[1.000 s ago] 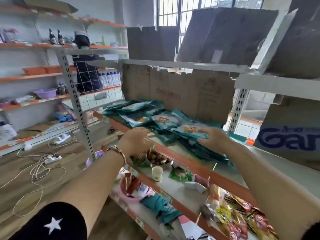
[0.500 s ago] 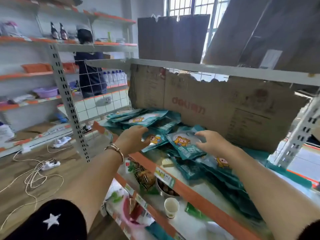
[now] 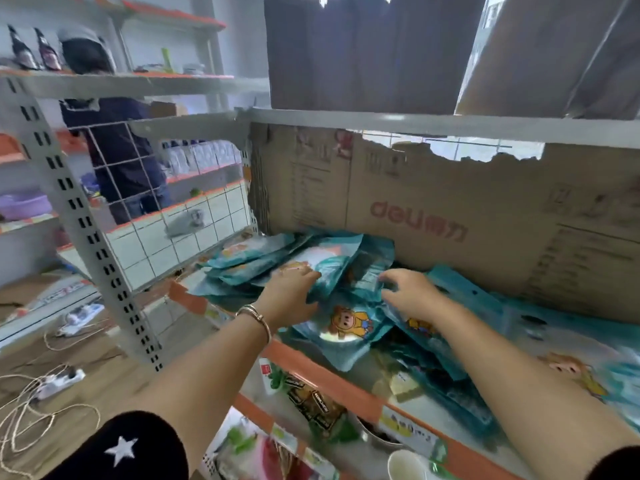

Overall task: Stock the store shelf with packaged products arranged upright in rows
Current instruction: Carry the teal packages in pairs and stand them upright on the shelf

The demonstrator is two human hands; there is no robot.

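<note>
Against the cardboard (image 3: pixel 450 188), left hand (image 3: pixel 289 291) and right hand (image 3: pixel 414 294) fingers (image 3: pixel 309 276) grip heaped teal packets (image 3: pixel 349 329).

Torn cardboard sheet (image 3: pixel 450 209) with red print, wire grid panel (image 3: pixel 194 216) at left, person in dark top (image 3: pixel 117 157) behind it, two dark bottles (image 3: pixel 48 51) above, purple basin (image 3: pixel 24 206), power strip (image 3: pixel 59 379) and cord (image 3: pixel 20 420) on floor (image 3: pixel 104 368)

Just one wide-angle head cam here, looking forward and down, right up close to the shelf (image 3: pixel 318 375) of teal packets (image 3: pixel 349 327) filling centre and right, floor (image 3: pixel 86 358) off lower left.
</note>
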